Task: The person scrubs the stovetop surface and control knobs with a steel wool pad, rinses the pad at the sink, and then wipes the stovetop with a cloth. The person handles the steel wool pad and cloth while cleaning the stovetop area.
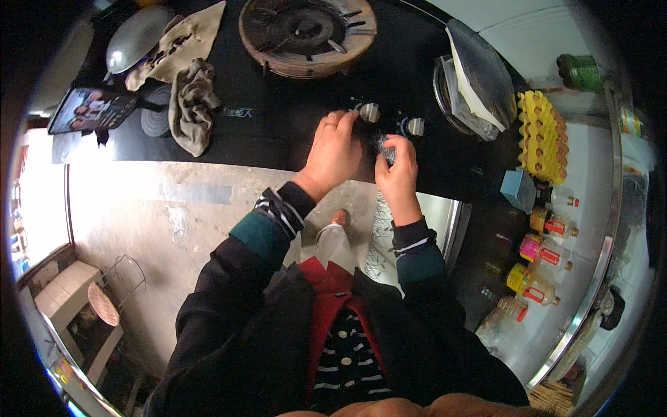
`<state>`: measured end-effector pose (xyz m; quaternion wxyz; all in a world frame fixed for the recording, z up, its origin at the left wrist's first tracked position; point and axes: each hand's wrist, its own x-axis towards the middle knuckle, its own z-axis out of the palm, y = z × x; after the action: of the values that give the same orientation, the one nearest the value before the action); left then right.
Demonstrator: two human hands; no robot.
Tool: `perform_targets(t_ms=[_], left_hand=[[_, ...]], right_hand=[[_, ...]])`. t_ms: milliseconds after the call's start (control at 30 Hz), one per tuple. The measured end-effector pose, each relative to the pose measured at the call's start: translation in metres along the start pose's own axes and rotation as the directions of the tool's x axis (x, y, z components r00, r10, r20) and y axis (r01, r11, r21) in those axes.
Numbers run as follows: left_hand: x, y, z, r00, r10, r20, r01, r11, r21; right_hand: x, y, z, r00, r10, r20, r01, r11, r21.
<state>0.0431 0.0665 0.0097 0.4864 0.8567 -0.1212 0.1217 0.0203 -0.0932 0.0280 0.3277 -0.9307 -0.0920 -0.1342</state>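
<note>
My right hand (pixel 400 168) grips a small silvery, mesh-like scourer (pixel 386 150), partly hidden by the fingers. It is over the front of the black glass cooktop (pixel 281 140). Just left of it is my left hand (pixel 334 151), fingers bent and close together; its palm side is hidden, so I cannot tell whether it holds anything. Beyond the hands are two metal control knobs, a left knob (pixel 370 112) close to my left fingertips and a right knob (pixel 415 126). A round, browned burner (pixel 308 36) stands farther back.
A crumpled grey cloth (pixel 193 107), a phone on a stand (pixel 94 110) and a wok lid (pixel 138 39) lie left. Stacked lids or pans with a plastic bag (pixel 471 99), a yellow egg tray (pixel 542 136), a blue box (pixel 517 190) and several oil bottles (pixel 542 249) line the right.
</note>
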Motion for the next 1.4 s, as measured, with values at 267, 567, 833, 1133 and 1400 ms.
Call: perform_targets(t_ms=[267,567,833,1133,1400], left_hand=[[0.031,-0.006,0.021,0.991,-0.052,0.127,0.011,0.952,0.304],[0.03,-0.011,0.026,0.994,0.038,0.104,-0.072,0.935,0.348],[0.028,-0.017,0.033,0.993,0.087,0.085,-0.112,0.923,0.368],[0.028,-0.017,0.034,0.996,0.069,0.059,-0.085,0.936,0.342],[0.029,-0.016,0.036,0.996,0.057,0.069,-0.079,0.921,0.381]], right_hand=[[0.019,0.014,0.002,0.997,0.002,0.076,0.01,0.988,-0.156],[0.039,0.029,0.012,0.985,-0.119,-0.123,0.129,0.988,0.084],[0.036,0.034,0.014,0.963,-0.271,0.009,0.27,0.957,-0.106],[0.039,0.034,0.01,0.959,-0.239,-0.152,0.245,0.969,0.019],[0.03,0.03,0.013,0.93,-0.365,0.047,0.368,0.926,-0.083]])
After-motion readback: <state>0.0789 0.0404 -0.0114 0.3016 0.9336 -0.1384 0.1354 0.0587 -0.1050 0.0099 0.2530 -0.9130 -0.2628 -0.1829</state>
